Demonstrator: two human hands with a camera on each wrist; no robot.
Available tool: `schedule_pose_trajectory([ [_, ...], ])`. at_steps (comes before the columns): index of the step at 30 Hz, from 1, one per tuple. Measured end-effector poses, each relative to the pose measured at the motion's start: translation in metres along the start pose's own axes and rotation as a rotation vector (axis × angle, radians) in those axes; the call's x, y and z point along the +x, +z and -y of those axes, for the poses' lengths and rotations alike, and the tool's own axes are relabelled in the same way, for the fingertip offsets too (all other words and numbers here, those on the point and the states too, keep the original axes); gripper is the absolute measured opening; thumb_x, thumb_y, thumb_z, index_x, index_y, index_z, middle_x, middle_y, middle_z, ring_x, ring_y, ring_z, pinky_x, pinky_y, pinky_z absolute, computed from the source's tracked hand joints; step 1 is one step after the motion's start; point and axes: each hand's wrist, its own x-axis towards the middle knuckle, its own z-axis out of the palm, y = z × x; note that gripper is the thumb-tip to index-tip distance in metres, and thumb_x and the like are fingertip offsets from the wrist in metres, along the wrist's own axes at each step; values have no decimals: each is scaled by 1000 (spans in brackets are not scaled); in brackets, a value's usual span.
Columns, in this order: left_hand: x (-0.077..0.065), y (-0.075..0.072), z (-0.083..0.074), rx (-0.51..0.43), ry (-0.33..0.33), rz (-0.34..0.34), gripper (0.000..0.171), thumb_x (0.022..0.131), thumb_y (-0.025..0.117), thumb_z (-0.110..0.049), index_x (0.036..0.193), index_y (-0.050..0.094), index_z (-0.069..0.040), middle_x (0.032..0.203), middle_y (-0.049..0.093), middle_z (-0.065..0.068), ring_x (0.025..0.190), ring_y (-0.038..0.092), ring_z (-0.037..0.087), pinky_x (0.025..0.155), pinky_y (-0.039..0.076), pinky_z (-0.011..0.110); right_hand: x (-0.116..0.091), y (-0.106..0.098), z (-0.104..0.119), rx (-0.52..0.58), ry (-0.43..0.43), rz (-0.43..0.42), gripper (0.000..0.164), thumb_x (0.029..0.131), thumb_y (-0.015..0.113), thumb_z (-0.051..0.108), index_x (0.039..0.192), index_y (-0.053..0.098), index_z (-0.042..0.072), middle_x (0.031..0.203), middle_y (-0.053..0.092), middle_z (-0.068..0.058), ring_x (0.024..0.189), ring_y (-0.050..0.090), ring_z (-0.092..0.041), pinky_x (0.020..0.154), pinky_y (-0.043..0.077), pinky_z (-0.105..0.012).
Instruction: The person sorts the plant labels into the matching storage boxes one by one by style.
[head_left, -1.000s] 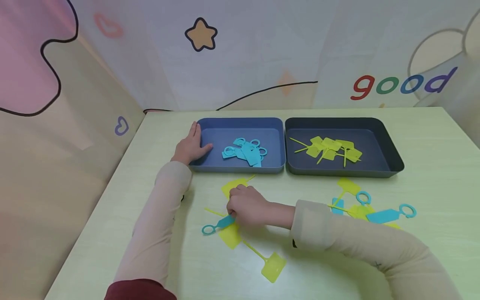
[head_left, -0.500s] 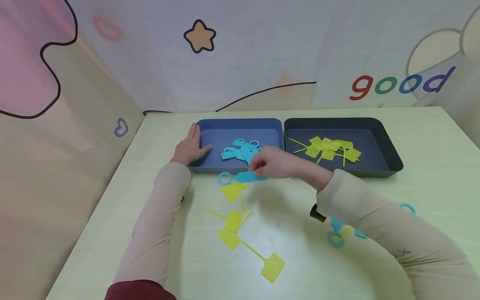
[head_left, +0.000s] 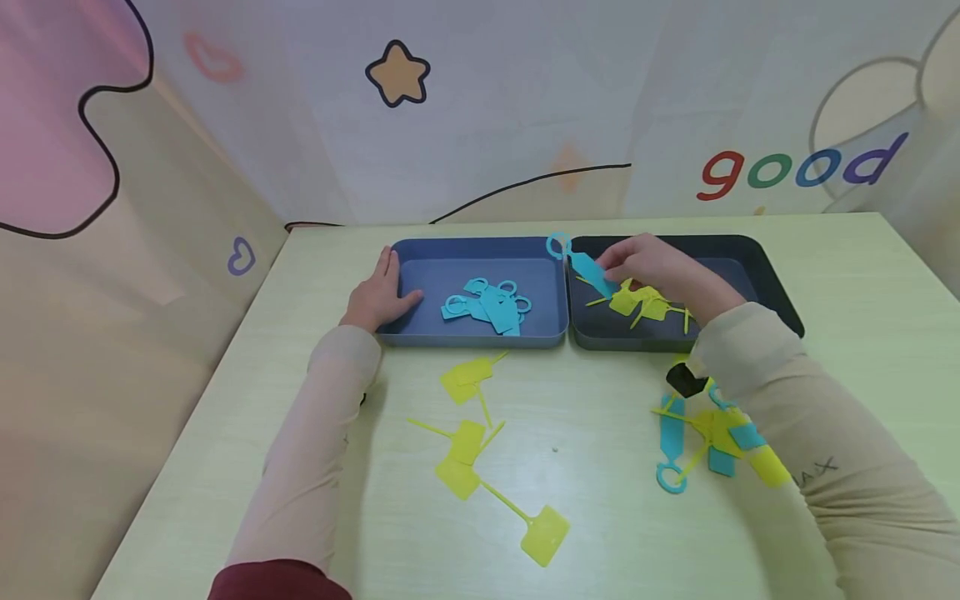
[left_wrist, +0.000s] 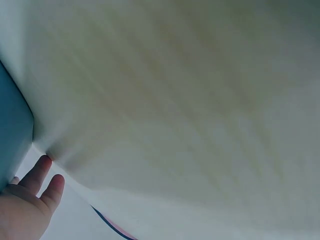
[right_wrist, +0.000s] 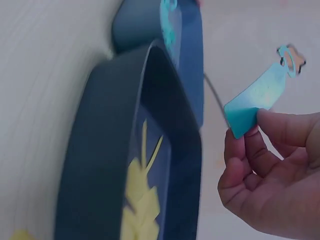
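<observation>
We are seeing a ringed blue tag (head_left: 591, 271) over the dark tray (head_left: 738, 267), where the right hand (head_left: 654, 263) is pinching it between thumb and fingers; its ring is pointing away from that hand, toward the left hand's side. Beneath the right hand, yellow tags (head_left: 628, 300) are lying in the dark tray. Just beside it, on the side toward the left hand, a blue tray (head_left: 435, 271) is holding a pile of blue tags (head_left: 497, 308). The left hand (head_left: 375, 296) is resting against this tray's outer end, fingers straight, thumb spread apart over the rim. Nearer the camera than both hands, loose yellow tags (head_left: 546, 536) are lying on the table (head_left: 600, 517), and the right sleeve (head_left: 783, 379) is partly covering a mixed cluster of tags (head_left: 720, 432). Beyond the hands, a printed backdrop (head_left: 510, 100) is showing a star (head_left: 398, 75).
</observation>
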Motion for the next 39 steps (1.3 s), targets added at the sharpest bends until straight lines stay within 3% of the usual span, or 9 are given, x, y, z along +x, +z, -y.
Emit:
schedule_pose_trajectory([
  [3,0,1,0,1,-1,1,86,87,41,-50,141,-5,-3,149,-13,11,125,35,36,95,37,46,4,-8,-19,32,52,-27,26,90,48,11,111,51,-5,79,53,3,84,46,-24,74,39,-35],
  [8,1,1,1,11,-1,-7,86,87,41,-50,141,-5,-3,149,-12,11,125,35,36,95,37,45,7,-15,-40,121,129,-58,29,89,49,12,112,48,-6,70,56,6,74,52,-18,67,39,-31],
  [16,3,2,3,15,-2,-7,86,87,40,-50,141,-6,-3,149,-12,10,123,37,36,95,37,45,15,-11,-52,240,188,-78,29,90,48,10,114,44,-5,67,55,7,66,54,-12,61,41,-24],
  [22,1,1,2,17,4,-6,85,87,40,-50,141,-5,-3,149,-12,11,122,39,36,93,39,45,23,1,-44,301,163,-92,32,90,46,9,118,42,-6,69,54,4,65,52,-12,64,45,-22],
  [31,3,2,3,10,1,-13,86,86,41,-51,141,-5,-3,149,-12,10,126,35,34,95,38,45,35,30,-15,366,103,-95,32,90,46,5,119,44,-9,70,53,0,61,51,-12,60,46,-20],
  [39,4,4,4,10,3,-15,86,87,40,-51,141,-6,-3,149,-12,10,123,38,35,93,39,44,45,53,4,198,30,-121,29,88,49,3,115,52,-8,78,57,-9,58,50,-11,57,47,-18],
])
